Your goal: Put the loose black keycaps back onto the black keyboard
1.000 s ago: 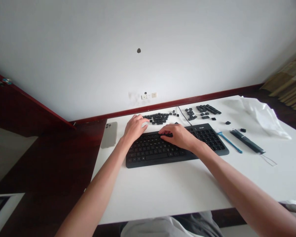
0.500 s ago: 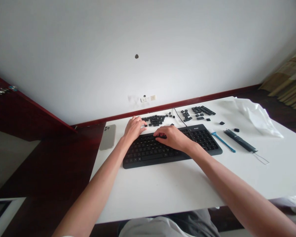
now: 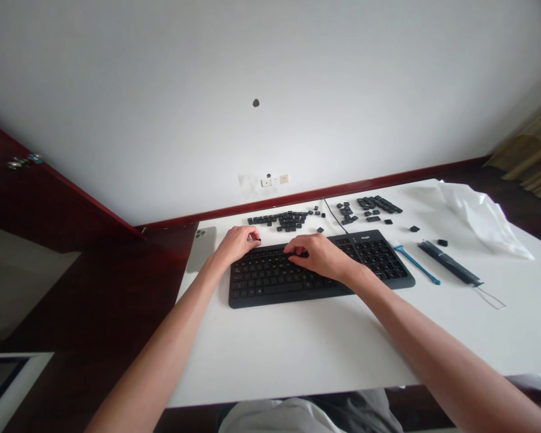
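Note:
A black keyboard [image 3: 288, 287] lies on the white table; its left and middle rows carry keycaps, while the number block on the right shows bare key sockets. Above its top left edge is my left hand [image 3: 238, 243], thumb and forefinger pinched on a small black keycap [image 3: 258, 241]. My right hand [image 3: 318, 254] rests over the upper middle of the keyboard with curled fingers close to the keys; whatever they hold, if anything, is hidden. Behind the keyboard lies a loose group of black keycaps [image 3: 291, 221].
More keycaps [image 3: 379, 204] lie at the back right. Right of the keyboard are a blue brush [image 3: 417, 264], a dark narrow pouch [image 3: 448, 263] with a wire loop, and a white plastic bag [image 3: 473, 216]. A phone [image 3: 201, 249] sits at the table's left edge.
My left hand has drawn back from the loose keycaps toward the keyboard's top left, a keycap now pinched in its fingers. My right hand stays over the keys. The view has shifted slightly.

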A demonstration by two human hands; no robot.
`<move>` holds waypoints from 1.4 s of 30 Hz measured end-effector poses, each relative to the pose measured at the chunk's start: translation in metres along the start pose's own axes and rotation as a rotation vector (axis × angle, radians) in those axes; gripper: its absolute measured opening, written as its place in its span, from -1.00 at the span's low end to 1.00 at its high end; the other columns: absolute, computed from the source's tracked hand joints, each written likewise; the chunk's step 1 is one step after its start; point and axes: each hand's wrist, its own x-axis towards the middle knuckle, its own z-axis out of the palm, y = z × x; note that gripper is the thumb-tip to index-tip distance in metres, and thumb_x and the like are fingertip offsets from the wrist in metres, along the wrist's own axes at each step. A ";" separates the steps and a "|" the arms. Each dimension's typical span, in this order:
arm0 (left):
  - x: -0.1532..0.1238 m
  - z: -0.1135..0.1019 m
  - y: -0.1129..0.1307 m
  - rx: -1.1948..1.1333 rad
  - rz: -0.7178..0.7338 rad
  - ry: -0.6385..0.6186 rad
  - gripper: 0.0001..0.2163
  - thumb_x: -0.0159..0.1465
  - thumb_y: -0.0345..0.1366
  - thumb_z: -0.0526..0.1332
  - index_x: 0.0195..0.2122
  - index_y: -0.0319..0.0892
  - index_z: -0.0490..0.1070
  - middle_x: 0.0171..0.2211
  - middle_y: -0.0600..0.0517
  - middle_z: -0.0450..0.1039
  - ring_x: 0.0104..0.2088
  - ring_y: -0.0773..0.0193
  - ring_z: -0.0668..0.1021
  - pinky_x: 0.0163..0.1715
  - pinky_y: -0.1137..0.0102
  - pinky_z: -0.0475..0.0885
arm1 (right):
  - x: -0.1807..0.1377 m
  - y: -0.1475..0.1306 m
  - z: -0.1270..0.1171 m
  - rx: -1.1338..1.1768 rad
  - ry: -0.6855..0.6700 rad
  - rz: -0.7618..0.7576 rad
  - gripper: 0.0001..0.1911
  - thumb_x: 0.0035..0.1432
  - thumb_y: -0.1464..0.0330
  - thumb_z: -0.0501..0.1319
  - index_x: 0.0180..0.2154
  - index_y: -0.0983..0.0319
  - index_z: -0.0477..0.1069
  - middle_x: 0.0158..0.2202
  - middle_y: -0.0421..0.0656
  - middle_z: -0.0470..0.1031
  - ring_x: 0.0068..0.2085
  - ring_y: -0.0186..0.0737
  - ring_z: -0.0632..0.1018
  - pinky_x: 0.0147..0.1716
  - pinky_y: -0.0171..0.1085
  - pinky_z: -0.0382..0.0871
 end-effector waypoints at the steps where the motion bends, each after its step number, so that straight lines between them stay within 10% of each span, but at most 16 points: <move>1: 0.000 0.001 -0.001 -0.008 0.009 0.018 -0.96 0.26 -0.29 0.39 -0.29 -0.06 0.56 -0.29 0.06 0.63 -0.25 0.17 0.60 -0.23 0.32 0.38 | 0.000 0.000 0.000 0.005 0.000 -0.001 -0.79 0.19 0.49 0.33 -0.14 0.17 0.63 -0.24 -0.19 0.67 -0.28 -0.25 0.61 -0.25 -0.30 0.45; 14: 0.010 0.023 -0.021 -0.027 0.031 0.191 -0.76 0.41 -0.16 0.21 -0.24 -0.05 0.69 -0.22 -0.01 0.63 -0.28 0.22 0.60 -0.20 0.34 0.43 | 0.001 0.002 0.002 -0.008 0.006 -0.021 -0.83 0.21 0.48 0.32 -0.16 0.17 0.61 -0.23 -0.20 0.67 -0.27 -0.25 0.62 -0.23 -0.30 0.47; 42: 0.017 0.026 -0.029 -0.367 -0.170 0.148 -0.79 0.26 -0.06 0.37 -0.28 -0.05 0.71 -0.22 0.00 0.71 -0.18 0.08 0.67 -0.17 0.28 0.47 | 0.001 -0.012 0.009 -0.002 -0.189 -0.090 -0.87 0.25 0.45 0.32 -0.22 0.16 0.66 -0.19 -0.16 0.69 -0.21 -0.20 0.65 -0.19 -0.27 0.48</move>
